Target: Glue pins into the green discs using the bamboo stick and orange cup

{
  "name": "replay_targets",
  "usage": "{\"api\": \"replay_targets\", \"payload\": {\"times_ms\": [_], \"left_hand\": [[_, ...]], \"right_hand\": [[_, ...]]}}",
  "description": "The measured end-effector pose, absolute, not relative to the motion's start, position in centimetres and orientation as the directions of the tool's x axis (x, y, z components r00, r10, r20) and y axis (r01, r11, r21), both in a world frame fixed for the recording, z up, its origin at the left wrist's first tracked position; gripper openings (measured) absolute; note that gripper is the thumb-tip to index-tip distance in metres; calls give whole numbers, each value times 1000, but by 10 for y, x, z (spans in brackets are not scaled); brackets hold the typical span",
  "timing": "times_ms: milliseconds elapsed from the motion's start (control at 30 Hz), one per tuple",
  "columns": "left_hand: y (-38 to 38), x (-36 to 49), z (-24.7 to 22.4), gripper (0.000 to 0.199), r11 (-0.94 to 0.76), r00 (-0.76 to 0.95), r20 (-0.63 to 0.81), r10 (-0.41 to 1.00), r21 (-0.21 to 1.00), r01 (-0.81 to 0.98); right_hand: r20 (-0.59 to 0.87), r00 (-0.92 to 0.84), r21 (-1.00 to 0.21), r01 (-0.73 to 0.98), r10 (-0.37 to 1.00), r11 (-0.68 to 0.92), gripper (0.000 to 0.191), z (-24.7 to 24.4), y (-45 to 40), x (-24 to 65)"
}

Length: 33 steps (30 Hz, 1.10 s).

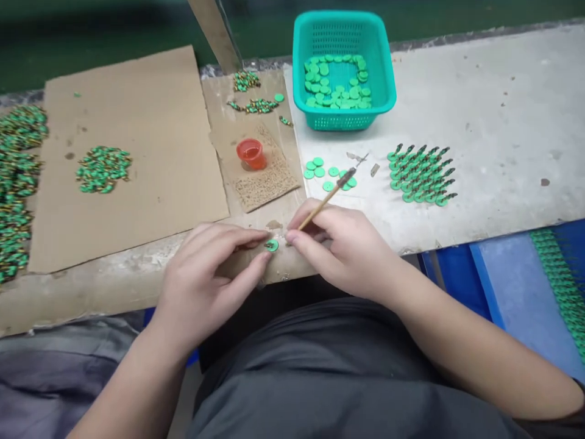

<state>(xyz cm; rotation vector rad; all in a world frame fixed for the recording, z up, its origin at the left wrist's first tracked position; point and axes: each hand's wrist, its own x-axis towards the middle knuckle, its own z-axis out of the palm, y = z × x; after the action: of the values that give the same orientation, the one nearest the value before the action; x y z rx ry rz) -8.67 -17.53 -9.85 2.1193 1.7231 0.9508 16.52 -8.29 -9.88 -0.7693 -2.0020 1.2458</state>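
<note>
My left hand [210, 274] pinches a small green disc [273, 245] between thumb and forefinger, close to the table's front edge. A dark little piece is on that disc, partly hidden by the fingertips. In my right hand [350, 247] is a thin brush [322, 206] with a wooden handle, its dark end slanting up and away from me. Beyond it lie several loose green discs [319, 172]. A small red cup [251, 153] of liquid stands on a speckled cardboard piece [265, 189].
A teal basket [390, 100] holds many green discs. To the right, discs with upright dark-tipped pieces [420, 174] stand in rows. Small green-and-gold pieces [103, 169] lie heaped on a cardboard sheet [173, 140], with a larger pile [16, 183] at the left. Blue trays [516, 286] sit below the table.
</note>
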Motion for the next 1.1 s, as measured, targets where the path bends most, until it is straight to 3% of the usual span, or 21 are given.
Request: {"api": "replay_targets", "payload": {"times_ms": [233, 633, 867, 1033, 1100], "left_hand": [[-170, -86, -101, 6, -310, 122, 345, 930, 564, 766], [-170, -83, -98, 8, -285, 92, 339, 936, 581, 762], [-168, -82, -98, 16, -263, 74, 325, 943, 589, 764], [-168, -85, -95, 18, -222, 77, 251, 965, 618, 754], [-167, -85, -94, 18, -208, 66, 243, 968, 623, 754]], "right_hand": [[342, -700, -792, 144, 627, 593, 26, -110, -71, 149], [331, -727, -775, 154, 601, 613, 25, -111, -72, 145], [388, -790, -703, 80, 475, 707, 21, -106, -74, 145], [400, -836, -601, 71, 376, 796, 31, -106, -79, 147], [416, -821, -608, 69, 391, 791, 28, -108, -80, 148]]}}
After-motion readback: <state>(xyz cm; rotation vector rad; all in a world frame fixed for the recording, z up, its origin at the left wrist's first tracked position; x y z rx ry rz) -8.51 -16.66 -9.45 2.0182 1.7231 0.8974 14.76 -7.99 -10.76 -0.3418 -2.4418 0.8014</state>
